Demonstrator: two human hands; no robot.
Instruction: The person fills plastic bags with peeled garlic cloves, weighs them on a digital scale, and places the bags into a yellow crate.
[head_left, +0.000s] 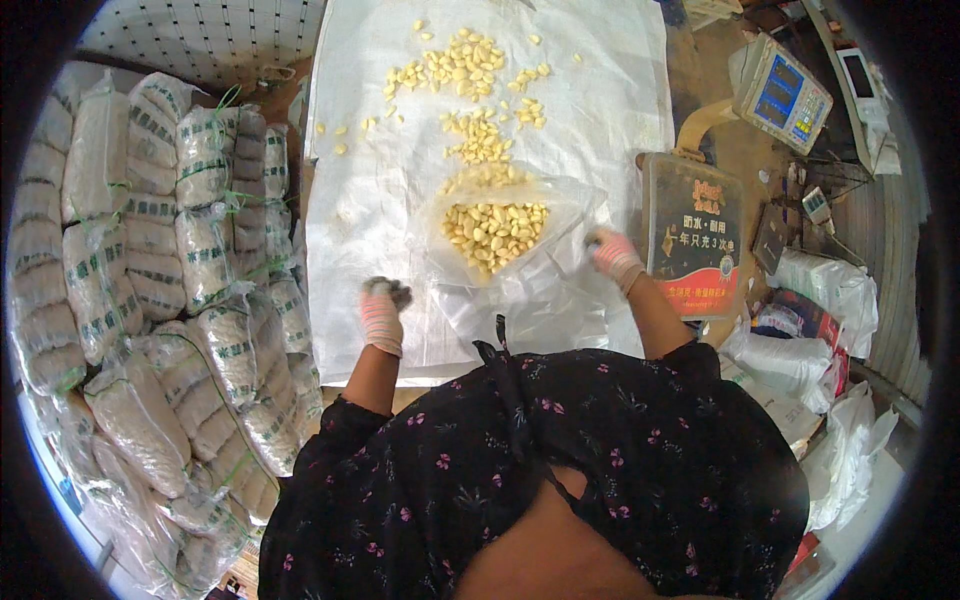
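A clear plastic bag (525, 262) lies on a white woven sheet (360, 210) before me, with pale yellow kernels (495, 229) inside it. More loose kernels (465, 64) are scattered beyond its mouth. My left hand (384, 304), in a striped glove with dark fingertips, hovers over or rests on the sheet left of the bag. Nothing shows in it, and the fingers look loosely apart. On the bag's right side is my right hand (615, 253), gloved alike and blurred. Whether its fingers touch the plastic is hard to tell.
Stacked packed bags (202, 195) tied with green string rise on the left. To the right stands a weighing scale, its platform (694, 232) close to my right hand and its display (784, 94) behind. White plastic bags (787, 360) are piled farther right.
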